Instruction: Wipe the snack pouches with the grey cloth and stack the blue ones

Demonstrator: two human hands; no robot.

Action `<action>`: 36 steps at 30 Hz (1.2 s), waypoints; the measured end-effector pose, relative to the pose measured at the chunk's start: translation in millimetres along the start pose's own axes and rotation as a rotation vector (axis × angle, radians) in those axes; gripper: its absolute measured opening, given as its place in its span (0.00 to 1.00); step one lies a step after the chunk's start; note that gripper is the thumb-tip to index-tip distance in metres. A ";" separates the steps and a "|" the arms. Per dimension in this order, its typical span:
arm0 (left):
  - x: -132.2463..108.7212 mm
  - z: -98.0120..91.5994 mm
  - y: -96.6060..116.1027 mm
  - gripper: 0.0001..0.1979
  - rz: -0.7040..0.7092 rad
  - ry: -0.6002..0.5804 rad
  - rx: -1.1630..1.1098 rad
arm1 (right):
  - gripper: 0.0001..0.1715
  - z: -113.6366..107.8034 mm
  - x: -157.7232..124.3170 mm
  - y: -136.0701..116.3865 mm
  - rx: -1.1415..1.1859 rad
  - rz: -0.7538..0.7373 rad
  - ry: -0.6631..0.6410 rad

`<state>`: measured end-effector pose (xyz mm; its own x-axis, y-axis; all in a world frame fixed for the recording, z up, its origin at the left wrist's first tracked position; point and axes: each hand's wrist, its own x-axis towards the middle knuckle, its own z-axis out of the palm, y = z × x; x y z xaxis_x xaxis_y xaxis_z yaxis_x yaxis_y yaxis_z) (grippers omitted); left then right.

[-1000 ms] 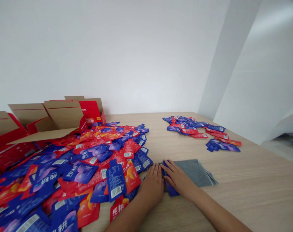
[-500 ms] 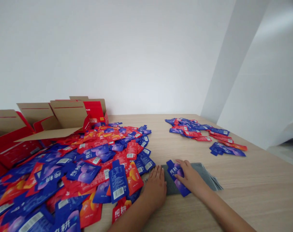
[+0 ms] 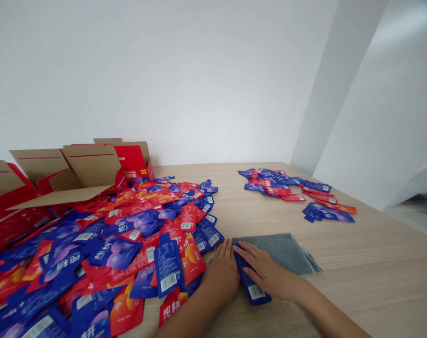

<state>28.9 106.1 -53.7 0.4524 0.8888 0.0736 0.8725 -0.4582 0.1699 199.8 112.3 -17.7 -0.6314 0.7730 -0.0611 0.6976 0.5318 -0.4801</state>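
A blue pouch with its barcode side up lies slanted over the grey cloth, its lower end past the cloth's near edge. My right hand has hold of it, the fingers laid across its upper part and the thumb bent over its face. Close by on the left, my left hand rests palm down at the cloth's left end, fingers straight and holding nothing. Another blue pouch, barcode up, and an orange-and-red pouch lie left of this hand.
Red and blue pouches are heaped across the left of the wooden table. Behind them stand red cardboard boxes with raised flaps. A smaller pile of pouches lies at the far right, with several more nearer the right edge.
The blue pouch has been turned from its printed front to its barcode side and sits slightly lower and left. My right hand has moved closer to the left hand, which stays on the cloth.
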 end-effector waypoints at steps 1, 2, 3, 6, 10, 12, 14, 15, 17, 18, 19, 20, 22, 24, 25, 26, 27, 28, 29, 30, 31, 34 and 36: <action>-0.3 0.1 0.0 0.28 -0.003 0.000 0.002 | 0.31 -0.5 -0.5 -0.3 -0.011 0.026 -0.048; -0.6 -0.2 0.1 0.28 -0.004 -0.001 0.004 | 0.32 -1.7 -1.2 -1.3 -0.015 0.041 -0.080; -1.0 -1.0 0.4 0.28 -0.002 -0.003 0.002 | 0.33 -3.4 -1.9 -2.6 -0.012 0.048 -0.101; -2.2 -4.9 1.7 0.29 0.007 -0.024 -0.016 | 0.42 -7.9 -4.7 -5.1 -0.004 0.043 -0.137; -1.7 -5.7 2.1 0.27 -0.007 -0.007 -0.018 | 0.48 -4.9 -4.6 4.6 -0.073 0.060 -0.106; -0.8 -3.6 1.9 0.26 -0.026 0.019 -0.019 | 0.40 0.7 -0.5 15.0 -0.131 0.082 -0.048; 0.0 -2.0 1.9 0.26 -0.035 0.030 -0.021 | 0.32 7.5 6.0 26.0 -0.184 0.095 0.027; 0.2 -1.7 2.1 0.26 -0.036 0.031 -0.021 | 0.30 10.9 9.5 30.9 -0.206 0.094 0.067; 0.1 -2.1 2.5 0.26 -0.038 0.028 -0.021 | 0.29 16.6 15.0 38.6 -0.238 0.085 0.145; 0.0 -2.5 2.7 0.26 -0.039 0.026 -0.020 | 0.29 18.5 16.5 41.1 -0.244 0.071 0.168; -0.2 -2.8 2.7 0.26 -0.042 0.023 -0.018 | 0.29 19.7 16.8 42.7 -0.243 0.051 0.179; -0.4 -3.0 2.7 0.26 -0.043 0.023 -0.017 | 0.29 20.0 16.0 43.5 -0.238 0.026 0.176; -0.6 -2.8 2.2 0.26 -0.037 0.031 -0.015 | 0.30 18.7 12.3 43.4 -0.219 -0.031 0.128; -0.6 -2.1 1.8 0.25 -0.031 0.041 -0.010 | 0.30 16.3 8.7 42.1 -0.205 -0.079 0.085; -0.5 -1.9 1.8 0.25 -0.030 0.045 -0.006 | 0.30 15.5 8.0 41.5 -0.203 -0.094 0.081; -0.4 -1.9 2.0 0.25 -0.031 0.046 -0.002 | 0.29 15.2 8.6 41.2 -0.203 -0.105 0.090; -0.3 -2.2 2.3 0.25 -0.035 0.043 0.002 | 0.29 15.5 10.3 41.3 -0.207 -0.113 0.113; -0.2 -2.7 2.7 0.25 -0.039 0.038 0.005 | 0.28 16.5 13.2 41.9 -0.214 -0.114 0.145; -0.2 -3.4 3.1 0.25 -0.042 0.031 0.006 | 0.28 18.1 16.7 42.8 -0.225 -0.108 0.181; -0.3 -4.3 3.5 0.25 -0.045 0.024 0.007 | 0.27 20.0 20.5 43.9 -0.240 -0.091 0.222; -0.4 -5.1 3.9 0.25 -0.047 0.016 0.007 | 0.27 21.9 24.1 45.0 -0.257 -0.066 0.268; -0.9 -6.5 4.2 0.25 -0.042 0.016 0.005 | 0.26 25.0 29.4 45.7 -0.306 0.009 0.420; -1.1 -5.8 3.7 0.25 -0.037 0.029 0.001 | 0.26 23.1 27.0 42.8 -0.330 0.049 0.504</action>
<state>30.6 103.5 -47.4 0.4140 0.9052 0.0960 0.8888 -0.4247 0.1722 204.7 148.0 -60.1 -0.4139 0.8249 0.3851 0.8407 0.5086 -0.1859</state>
